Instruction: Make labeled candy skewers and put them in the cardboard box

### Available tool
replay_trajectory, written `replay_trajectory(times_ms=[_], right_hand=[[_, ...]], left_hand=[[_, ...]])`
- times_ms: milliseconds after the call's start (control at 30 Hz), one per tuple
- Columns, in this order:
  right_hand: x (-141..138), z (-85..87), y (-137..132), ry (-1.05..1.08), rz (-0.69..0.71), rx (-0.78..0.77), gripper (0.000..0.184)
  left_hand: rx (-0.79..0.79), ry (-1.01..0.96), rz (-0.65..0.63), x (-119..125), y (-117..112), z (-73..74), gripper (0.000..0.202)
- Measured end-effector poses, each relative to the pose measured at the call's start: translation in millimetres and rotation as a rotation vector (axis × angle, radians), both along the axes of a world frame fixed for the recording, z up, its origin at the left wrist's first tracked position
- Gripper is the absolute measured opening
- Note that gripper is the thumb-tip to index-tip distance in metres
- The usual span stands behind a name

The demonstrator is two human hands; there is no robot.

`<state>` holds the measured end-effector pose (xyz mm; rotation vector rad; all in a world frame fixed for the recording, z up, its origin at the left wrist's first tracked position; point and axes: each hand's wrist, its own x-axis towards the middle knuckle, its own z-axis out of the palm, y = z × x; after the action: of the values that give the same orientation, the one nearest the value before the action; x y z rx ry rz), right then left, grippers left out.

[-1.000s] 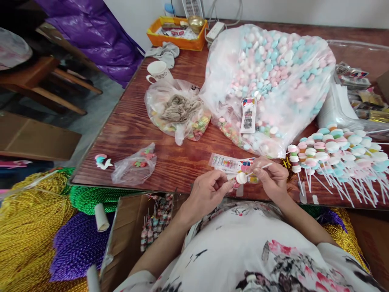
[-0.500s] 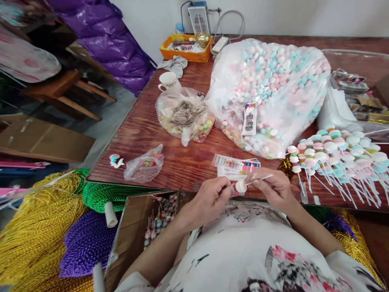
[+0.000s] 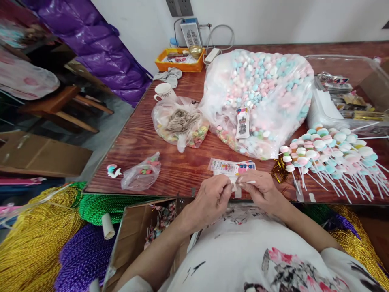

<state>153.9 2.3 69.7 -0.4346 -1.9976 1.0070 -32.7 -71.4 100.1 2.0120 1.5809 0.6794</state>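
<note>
My left hand point(image 3: 212, 198) and my right hand point(image 3: 258, 188) meet at the near table edge, both pinched on a white candy on a stick point(image 3: 235, 185); the candy is mostly hidden between my fingers and the stick pokes right. Just beyond my hands lies a small stack of printed labels point(image 3: 231, 166). A pile of finished candy sticks point(image 3: 331, 152) in pink, blue and white lies to the right. A big clear bag of pastel candies point(image 3: 261, 93) fills the table's middle.
A smaller bag of mixed sweets point(image 3: 180, 123), a small clear bag point(image 3: 141, 176), a cup point(image 3: 163, 91) and an orange tray point(image 3: 179, 61) sit on the wooden table point(image 3: 133, 138). An open cardboard box point(image 3: 136, 235) and gold, green and purple cord bundles point(image 3: 39, 243) lie below left.
The view tilted up slightly. My fingers closed in over the white candy, which showed plainly between my hands before and is now mostly covered.
</note>
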Motion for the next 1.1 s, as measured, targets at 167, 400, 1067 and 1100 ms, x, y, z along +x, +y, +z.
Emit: replay_trajectory(times_ms=[167,400,1067,1100], right_hand=[[11,-8.0,6,0.137,-0.076,-0.276,0.016],[5,-6.8,8,0.175,-0.113,-0.447,0.018],[-21,-26.8,26,0.013,-0.197,-0.499,0.029],[-21,-26.0,26,0.025,-0.214,-0.518,0.029]], left_hand=[[0.136,0.003,0.058,-15,4,-1.6,0.035],[0.010,0.197,-0.034,-7,13,-30.6,0.016],[-0.295,-0.354,0.073,-15,32,-50.8,0.057],[-0.295,-0.331,0.073,-15,32,-52.3,0.059]])
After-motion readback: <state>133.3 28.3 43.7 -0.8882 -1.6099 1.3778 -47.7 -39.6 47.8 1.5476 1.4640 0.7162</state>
